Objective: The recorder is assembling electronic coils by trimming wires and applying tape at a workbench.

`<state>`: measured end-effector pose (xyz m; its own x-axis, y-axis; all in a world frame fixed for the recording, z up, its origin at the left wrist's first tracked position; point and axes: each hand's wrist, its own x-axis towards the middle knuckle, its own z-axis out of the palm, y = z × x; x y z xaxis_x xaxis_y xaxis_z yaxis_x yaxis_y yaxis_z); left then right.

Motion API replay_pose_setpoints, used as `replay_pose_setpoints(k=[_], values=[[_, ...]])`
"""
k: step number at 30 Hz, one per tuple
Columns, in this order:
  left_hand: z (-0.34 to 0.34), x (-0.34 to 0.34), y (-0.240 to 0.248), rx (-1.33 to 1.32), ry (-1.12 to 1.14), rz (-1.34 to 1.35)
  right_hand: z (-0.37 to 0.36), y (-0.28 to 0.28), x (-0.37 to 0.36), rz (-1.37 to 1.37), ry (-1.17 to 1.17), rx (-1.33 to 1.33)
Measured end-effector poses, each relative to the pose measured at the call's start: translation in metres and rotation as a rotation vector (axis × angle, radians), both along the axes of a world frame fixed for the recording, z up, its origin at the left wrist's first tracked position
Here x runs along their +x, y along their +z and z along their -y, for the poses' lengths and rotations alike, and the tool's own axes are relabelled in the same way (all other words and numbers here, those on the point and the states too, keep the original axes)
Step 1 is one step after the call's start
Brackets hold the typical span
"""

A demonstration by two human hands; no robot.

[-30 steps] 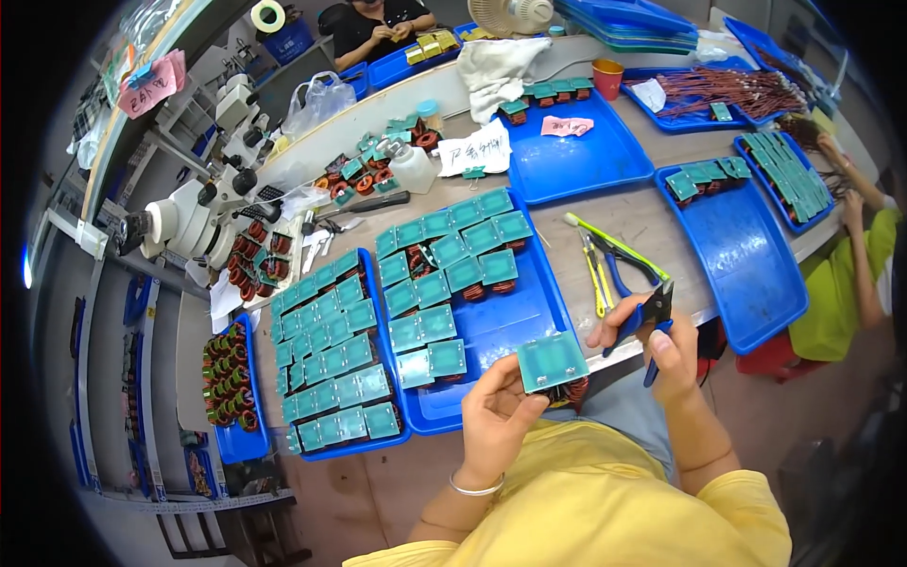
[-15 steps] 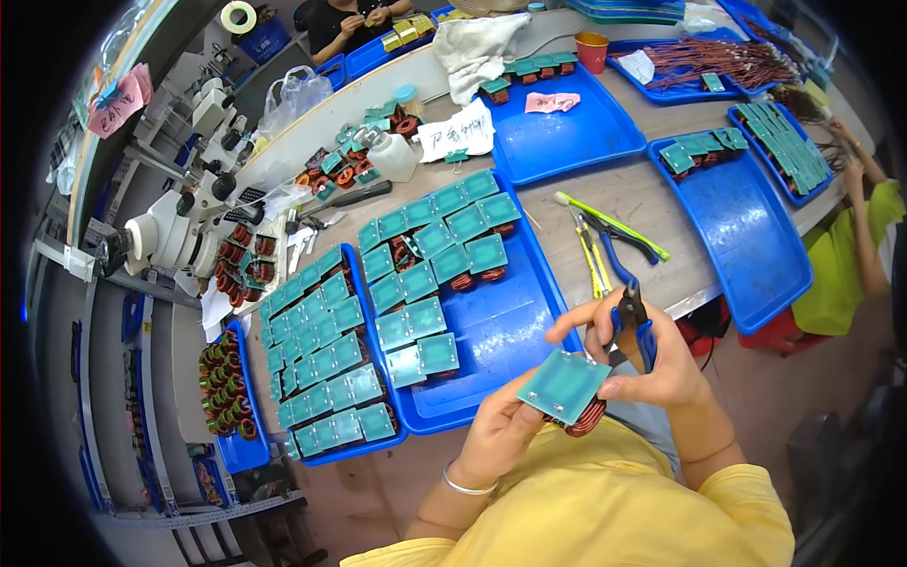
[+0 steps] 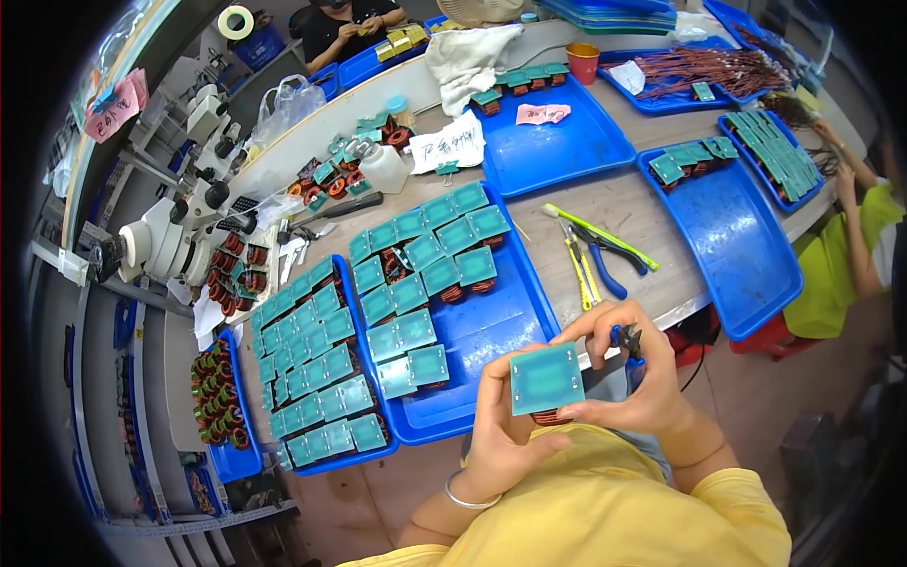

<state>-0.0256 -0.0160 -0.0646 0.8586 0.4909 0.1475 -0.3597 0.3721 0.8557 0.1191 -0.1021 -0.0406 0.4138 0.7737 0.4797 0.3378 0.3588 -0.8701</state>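
A green square circuit board (image 3: pixel 547 380) with a copper-wire coil (image 3: pixel 546 417) under it is held up in front of my yellow shirt, its flat face toward me. My left hand (image 3: pixel 493 452) grips its left side, fingers partly behind the board and thumb off it, below the coil. My right hand (image 3: pixel 657 402) has its thumb at the board's lower right corner and its index finger reaching over the top. Blue-handled side cutters (image 3: pixel 632 342) are tucked in that same right hand, jaws pointing up, apart from the board. Part of their handles is hidden by the fingers.
Blue trays (image 3: pixel 439 430) of similar boards stand left of my hands. Long-nose pliers (image 3: pixel 605 269), a yellow cutter knife (image 3: pixel 578 260) and a green brush (image 3: pixel 605 236) lie on the bench. Beyond are a white bottle (image 3: pixel 385 170) and microscope (image 3: pixel 156 236). A co-worker (image 3: pixel 855 246) sits at right.
The board has turned to face me more squarely and shifted slightly left. My left thumb has come off its face. The cutters have dropped lower into my right hand.
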Motion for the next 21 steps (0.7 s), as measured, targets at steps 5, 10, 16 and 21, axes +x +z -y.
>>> replay_pose_setpoints(k=[5, 10, 16, 21], values=[[-0.002, 0.002, -0.003, 0.097, 0.059, -0.066, 0.002, 0.005, -0.002, 0.058, -0.056, -0.09], [-0.001, 0.002, 0.001, -0.018, 0.074, -0.102, -0.001, -0.003, -0.002, 0.084, -0.126, -0.001], [0.0, 0.002, 0.005, 0.002, 0.11, -0.068, -0.001, -0.003, -0.003, 0.076, -0.158, -0.033], [-0.004, 0.0, 0.007, -0.189, 0.002, -0.069, 0.004, -0.004, 0.002, -0.025, -0.055, -0.032]])
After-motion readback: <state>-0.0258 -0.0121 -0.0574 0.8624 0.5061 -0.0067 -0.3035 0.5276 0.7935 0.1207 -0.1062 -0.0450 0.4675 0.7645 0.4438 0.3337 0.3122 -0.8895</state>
